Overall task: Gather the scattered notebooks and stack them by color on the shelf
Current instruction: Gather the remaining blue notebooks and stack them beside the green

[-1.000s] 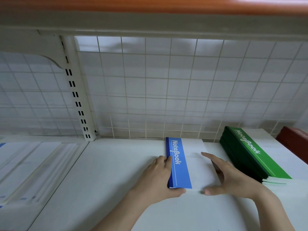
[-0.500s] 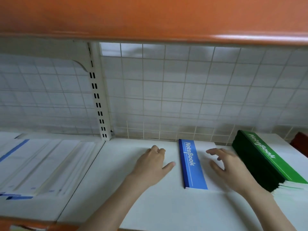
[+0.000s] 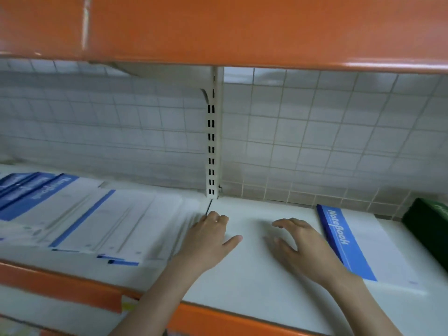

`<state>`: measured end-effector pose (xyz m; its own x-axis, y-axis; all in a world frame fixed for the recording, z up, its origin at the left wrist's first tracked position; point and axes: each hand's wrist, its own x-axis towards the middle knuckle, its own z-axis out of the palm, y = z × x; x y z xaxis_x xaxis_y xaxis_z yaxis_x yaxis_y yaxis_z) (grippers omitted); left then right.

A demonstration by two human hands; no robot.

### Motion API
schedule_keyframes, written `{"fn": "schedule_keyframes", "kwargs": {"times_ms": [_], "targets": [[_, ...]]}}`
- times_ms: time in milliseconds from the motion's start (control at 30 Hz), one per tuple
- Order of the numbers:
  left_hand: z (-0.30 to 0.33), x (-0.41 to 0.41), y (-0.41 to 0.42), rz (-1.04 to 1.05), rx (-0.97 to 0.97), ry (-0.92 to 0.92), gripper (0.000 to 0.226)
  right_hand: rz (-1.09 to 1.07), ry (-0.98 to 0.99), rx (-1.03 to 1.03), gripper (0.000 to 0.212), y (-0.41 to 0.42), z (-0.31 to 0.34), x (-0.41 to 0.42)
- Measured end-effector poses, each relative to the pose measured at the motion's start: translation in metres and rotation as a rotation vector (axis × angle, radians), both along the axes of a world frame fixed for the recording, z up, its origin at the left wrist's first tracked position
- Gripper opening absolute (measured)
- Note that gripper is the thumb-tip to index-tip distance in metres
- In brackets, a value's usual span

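A blue-spined notebook stack (image 3: 358, 246) lies flat on the white shelf (image 3: 244, 275), right of centre. A green notebook stack (image 3: 429, 224) sits at the far right edge, partly cut off. Several blue-and-white notebooks (image 3: 80, 214) lie spread out on the left shelf section. My left hand (image 3: 208, 241) hovers at the seam between the two sections, fingers loosely curled, holding nothing. My right hand (image 3: 303, 243) hovers over bare shelf just left of the blue stack, fingers relaxed and empty.
An orange shelf lip (image 3: 218, 30) hangs low overhead. A slotted white upright (image 3: 212, 146) divides the wire-grid back wall (image 3: 315, 132). An orange front rail (image 3: 60, 284) edges the shelf.
Both hands have left the blue notebook stack and moved left. The view has swung left, bringing the spread notebooks into view and pushing the green stack to the edge.
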<state>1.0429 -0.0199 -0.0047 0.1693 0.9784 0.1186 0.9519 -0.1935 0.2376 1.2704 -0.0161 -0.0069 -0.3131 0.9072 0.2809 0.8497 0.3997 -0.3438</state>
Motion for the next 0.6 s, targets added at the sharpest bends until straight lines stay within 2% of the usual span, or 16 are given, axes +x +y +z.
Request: {"fn": "schedule_keyframes", "kwargs": {"times_ms": [600], "targets": [[0.006,-0.226,-0.021,0.1,-0.034,0.01,0.05,0.156,0.04,-0.045,0.037,-0.007,0.0,-0.243]]}}
